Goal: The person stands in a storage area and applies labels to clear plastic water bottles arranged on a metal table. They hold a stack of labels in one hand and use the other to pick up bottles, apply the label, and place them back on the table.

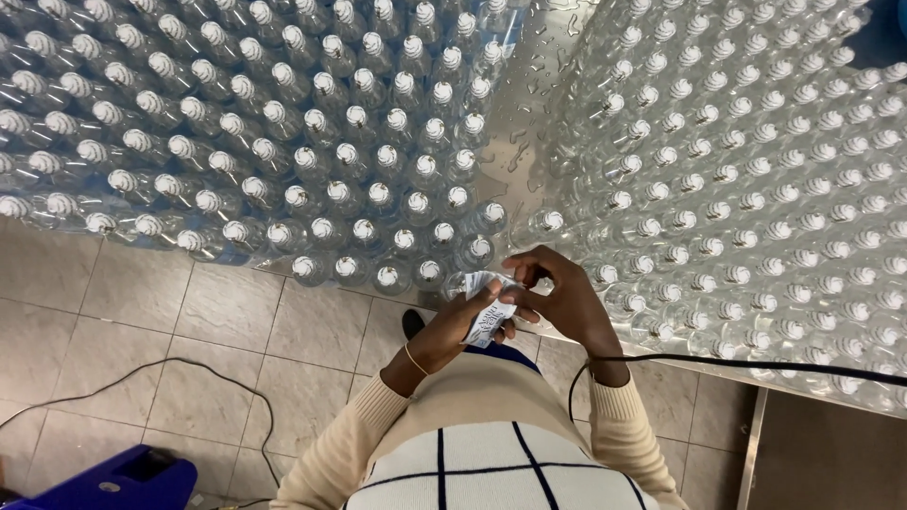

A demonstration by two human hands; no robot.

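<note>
Close to your chest, your left hand pinches a small white printed plastic label while your right hand closes its grip on the top edge, seemingly spreading it. Beyond, clear plastic bottles crowd the wet steel tabletop.

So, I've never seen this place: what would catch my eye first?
Clear capped bottles packed in rows across the upper left, and a second mass of bottles on the right, a wet metal strip between them. At centre, the left hand and right hand pinch small white labels.
</note>
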